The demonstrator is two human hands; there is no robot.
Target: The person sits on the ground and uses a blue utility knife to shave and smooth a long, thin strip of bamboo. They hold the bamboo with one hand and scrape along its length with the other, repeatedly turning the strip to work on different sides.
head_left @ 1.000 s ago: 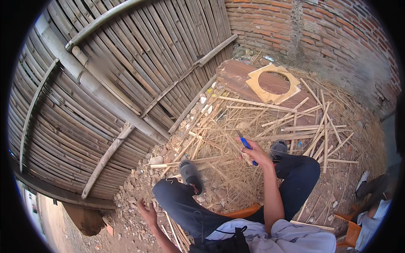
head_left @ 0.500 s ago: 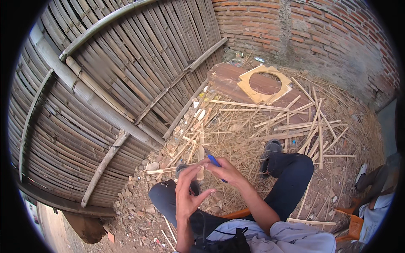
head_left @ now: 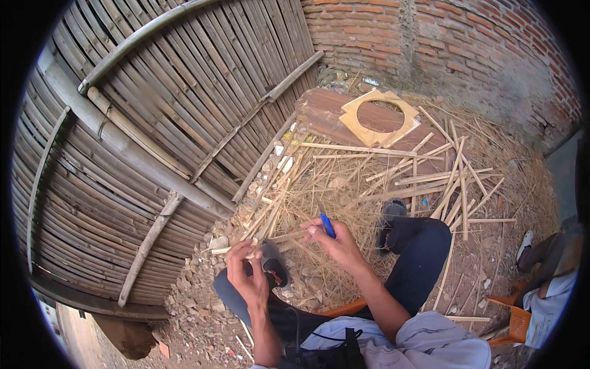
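Note:
My right hand [head_left: 339, 245] is closed around a knife with a blue handle [head_left: 327, 226], its thin blade pointing up and away from me. From beside that hand's fingertips a pale bamboo strip [head_left: 286, 237] runs across to my left hand [head_left: 247, 273]. The left fingers are curled and pinch the strip's other end above my left knee. Whether the right fingers also grip the strip is hard to make out. Both hands are held apart over my legs, with a dark shoe [head_left: 275, 265] below the strip.
Loose bamboo strips [head_left: 464, 184] and shavings [head_left: 344, 184] cover the ground ahead. A yellowish board with a round hole [head_left: 353, 126] lies on a brown plank [head_left: 319, 114]. A bamboo wall [head_left: 166, 111] stands left, a brick wall [head_left: 479, 74] behind. Another person sits at right on an orange chair [head_left: 519, 323].
My hands have moved apart: the left went down and left, the right slightly right with the knife. The bamboo strip has swung from pointing away from me to lying crosswise between them.

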